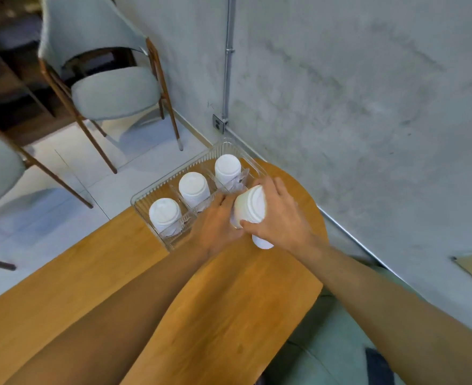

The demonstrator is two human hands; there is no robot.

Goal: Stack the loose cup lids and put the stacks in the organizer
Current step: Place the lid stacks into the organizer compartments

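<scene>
Stacks of white cup lids already stand in three compartments of the clear ribbed organizer [146, 191], which sits at the far edge of the wooden table [90, 273]. They are the left stack [164, 215], the middle stack [194, 190] and the right stack [227, 168], each upright in its own section and apart from the others.

We judge the task well advanced, with most of the stacking done. One more stack is in hand. This fourth stack [250, 209] is tilted and is held just at the near side of the organizer, not yet inside any compartment. Our right hand [280, 218] grasps it, fingers wrapped over its far side and thumb across its near side. Our left hand [215, 226] lies against its left side. The left fingertips are hidden, so we cannot tell whether that hand truly grips or only steadies.

A white rounded end [262, 241] shows below the right hand. We cannot say whether it is the bottom of the same stack or a separate piece.

What is left, as we judge it, is to set this stack upright and lower it into a free section. Our hands hide the near part of the organizer, so we cannot see which section is free. No single loose lids show in view, though our arms cover much of the table.
</scene>
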